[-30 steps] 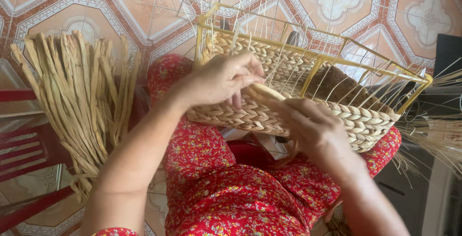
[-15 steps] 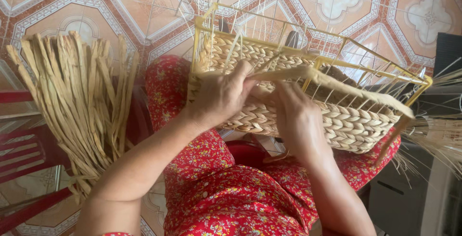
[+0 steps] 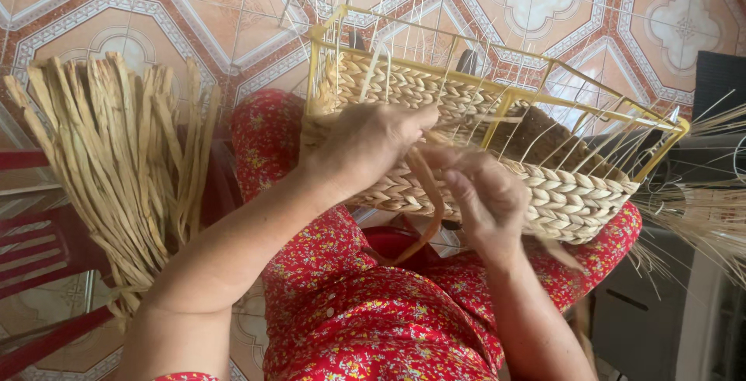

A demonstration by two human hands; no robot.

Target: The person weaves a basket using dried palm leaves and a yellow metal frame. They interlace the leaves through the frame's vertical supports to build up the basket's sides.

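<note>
A floor of patterned orange-and-white tiles [image 3: 132, 8] lies beneath the seated person, whose lap is covered in red flowered cloth [image 3: 373, 311]. Across the knees rests a half-woven basket [image 3: 559, 194], braided straw built around a yellow wire frame [image 3: 497, 86] with thin stakes sticking up. A bundle of dried straw strands [image 3: 116, 171] stands at the left on a red chair [image 3: 39, 249]. The left hand [image 3: 365, 144] presses the basket's near wall, fingers curled against the weave. The right hand [image 3: 486, 202] pinches a loose strand [image 3: 427, 210] hanging to the lap.
</note>
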